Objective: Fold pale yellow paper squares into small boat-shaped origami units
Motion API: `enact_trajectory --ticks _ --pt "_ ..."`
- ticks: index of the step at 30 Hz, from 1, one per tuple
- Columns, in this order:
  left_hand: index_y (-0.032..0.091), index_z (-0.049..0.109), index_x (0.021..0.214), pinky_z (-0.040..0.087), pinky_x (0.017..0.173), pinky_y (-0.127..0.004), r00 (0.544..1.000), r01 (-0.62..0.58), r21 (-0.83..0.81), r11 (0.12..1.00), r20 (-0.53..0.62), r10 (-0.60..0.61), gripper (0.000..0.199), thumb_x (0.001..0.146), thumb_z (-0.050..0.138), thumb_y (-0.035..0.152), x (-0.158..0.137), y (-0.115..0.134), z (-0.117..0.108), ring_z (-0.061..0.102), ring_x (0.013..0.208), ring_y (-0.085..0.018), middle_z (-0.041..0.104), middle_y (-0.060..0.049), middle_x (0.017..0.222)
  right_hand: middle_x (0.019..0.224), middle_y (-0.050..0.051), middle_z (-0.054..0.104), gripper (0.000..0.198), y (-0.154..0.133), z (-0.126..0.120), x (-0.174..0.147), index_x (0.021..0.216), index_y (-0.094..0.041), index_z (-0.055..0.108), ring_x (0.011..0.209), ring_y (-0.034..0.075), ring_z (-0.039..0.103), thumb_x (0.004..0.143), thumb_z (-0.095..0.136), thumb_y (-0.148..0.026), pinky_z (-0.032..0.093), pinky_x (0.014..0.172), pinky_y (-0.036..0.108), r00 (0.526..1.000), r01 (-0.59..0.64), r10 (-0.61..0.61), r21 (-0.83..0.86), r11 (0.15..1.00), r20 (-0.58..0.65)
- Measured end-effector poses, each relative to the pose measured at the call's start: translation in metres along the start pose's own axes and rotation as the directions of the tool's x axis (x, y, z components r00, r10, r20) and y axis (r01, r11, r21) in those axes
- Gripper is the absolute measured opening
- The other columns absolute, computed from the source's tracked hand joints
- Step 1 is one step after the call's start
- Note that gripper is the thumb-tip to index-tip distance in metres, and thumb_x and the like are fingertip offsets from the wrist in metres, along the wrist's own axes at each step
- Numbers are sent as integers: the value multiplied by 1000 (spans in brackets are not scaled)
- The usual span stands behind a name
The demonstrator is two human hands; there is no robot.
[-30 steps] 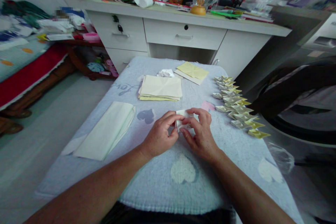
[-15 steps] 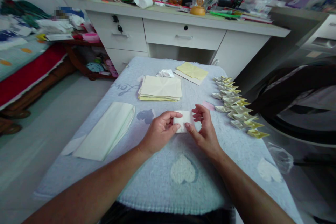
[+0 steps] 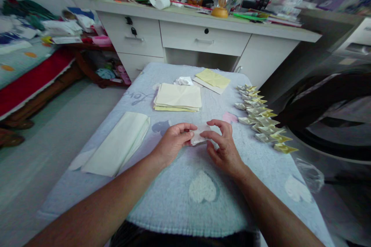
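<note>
A small folded square of whitish paper [image 3: 198, 137] is pinched at its left edge between the thumb and fingers of my left hand [image 3: 176, 139]. It is over the middle of the cloth-covered table, slightly tilted. On its right side, my right hand [image 3: 224, 142] has its fingers apart and curved. One fingertip overlaps the paper's face, and another is by its top edge; whether they press on it I cannot tell. Beyond my hands lies a stack of cream and yellow paper sheets [image 3: 178, 95]. Several folded paper boats [image 3: 265, 120] stand in rows along the right side.
A folded pale paper bundle [image 3: 116, 144] lies at the left. Yellow and white sheets [image 3: 213, 78] and a crumpled white tissue [image 3: 183, 81] are at the table's far end. Behind stands a cluttered white desk [image 3: 203, 38]; a washing machine [image 3: 342, 96] is at the right.
My right thumb has come off the paper's front, and the right fingers have moved left over it. My left hand keeps its pinch, and the paper has tilted a little.
</note>
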State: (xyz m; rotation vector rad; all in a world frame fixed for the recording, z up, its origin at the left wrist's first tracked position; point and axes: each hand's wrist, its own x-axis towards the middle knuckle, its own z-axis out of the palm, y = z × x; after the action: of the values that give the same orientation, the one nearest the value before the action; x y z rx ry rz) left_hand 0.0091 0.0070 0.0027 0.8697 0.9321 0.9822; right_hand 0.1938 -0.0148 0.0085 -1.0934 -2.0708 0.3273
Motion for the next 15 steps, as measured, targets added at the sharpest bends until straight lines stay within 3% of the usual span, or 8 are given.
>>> enact_trajectory --ticks 4,9,12,15 --pt "12 64 98 47 61 -24 997 64 39 997 49 -65 28 72 68 24 -1 1 1 59 70 -13 60 -2 79 115 6 50 34 5 1 1 101 -26 62 110 24 46 78 52 -4 38 93 45 999 36 -36 8 999 -10" --pt "15 63 103 33 48 -21 996 -54 377 925 86 23 30 87 54 40 -4 5 0 43 51 -8 49 4 62 96 4 57 22 9 -1 1 99 -25 64 96 21 52 85 53 -11 41 86 39 998 -51 58 172 984 -38" --pt "17 66 105 42 60 -26 976 -218 576 788 134 172 41 95 38 44 -8 9 -1 50 62 -12 54 -1 74 87 3 60 12 10 -2 2 92 -22 65 88 19 55 88 55 -17 41 83 36 989 -130 144 291 948 -27" --pt "19 66 110 44 87 -32 919 -392 661 640 245 310 38 97 37 39 -11 11 -3 55 94 -18 55 -5 97 83 2 60 10 10 -1 3 87 -21 65 82 17 55 89 56 -25 42 78 32 970 -223 245 420 880 1"
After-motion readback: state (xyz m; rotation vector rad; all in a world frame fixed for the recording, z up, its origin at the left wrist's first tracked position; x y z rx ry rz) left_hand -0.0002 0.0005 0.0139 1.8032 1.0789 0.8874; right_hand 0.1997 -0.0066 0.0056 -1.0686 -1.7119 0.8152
